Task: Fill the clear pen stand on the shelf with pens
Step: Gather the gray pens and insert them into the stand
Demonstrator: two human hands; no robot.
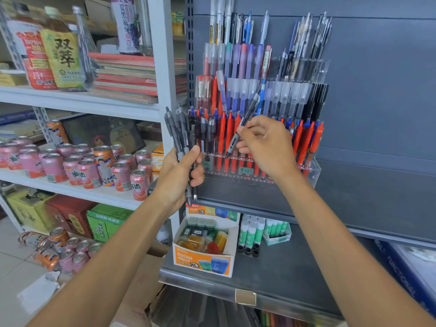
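Observation:
A clear tiered pen stand (313, 172) stands on the grey shelf, its rows packed with red, blue, purple and black pens. My left hand (175, 179) grips a bundle of grey-black pens (180, 135) upright, just left of the stand's bottom row. My right hand (265, 145) pinches a single grey-black pen (244, 122), tilted with its tip down over the front row of red pens (226, 138). The tip hangs close to the slots; I cannot tell if it touches.
Below the stand sit an orange box of sharpeners (204, 249), glue sticks (251, 234) and a small green box (277, 232) on the grey shelf (295, 272). To the left, white racks hold pink drink cans (87, 168), bottles (63, 50) and stacked notebooks (127, 76).

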